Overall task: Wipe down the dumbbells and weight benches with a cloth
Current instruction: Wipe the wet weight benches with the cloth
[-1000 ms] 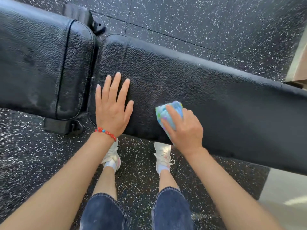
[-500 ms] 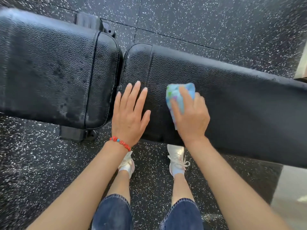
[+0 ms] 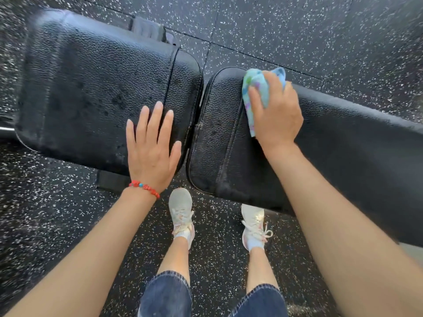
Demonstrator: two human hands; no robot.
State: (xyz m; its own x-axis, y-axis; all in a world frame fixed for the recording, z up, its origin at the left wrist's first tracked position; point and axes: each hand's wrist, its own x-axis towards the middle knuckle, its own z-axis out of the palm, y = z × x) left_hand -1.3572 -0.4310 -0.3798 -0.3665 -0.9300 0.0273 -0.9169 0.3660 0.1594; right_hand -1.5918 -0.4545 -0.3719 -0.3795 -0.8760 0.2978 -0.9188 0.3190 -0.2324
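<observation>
A black weight bench lies across the view in two textured pads, a wide pad (image 3: 91, 88) on the left and a long pad (image 3: 354, 145) on the right, with a narrow gap between them. My left hand (image 3: 151, 154) rests flat, fingers straight and spread, on the wide pad's near right corner beside the gap. My right hand (image 3: 277, 115) grips a bunched light-blue patterned cloth (image 3: 256, 88) and presses it on the long pad near its far left corner. Dark damp-looking spots mark both pads. No dumbbells are in view.
Black speckled rubber floor tiles (image 3: 297, 30) surround the bench. Parts of the bench frame show behind the wide pad (image 3: 148, 28) and under its near edge (image 3: 109, 179). My feet in pale shoes (image 3: 182, 211) stand close to the bench's near side.
My right hand has slid the cloth across the long pad toward its far edge and left end. My left hand has shifted from the long pad over the gap onto the wide pad.
</observation>
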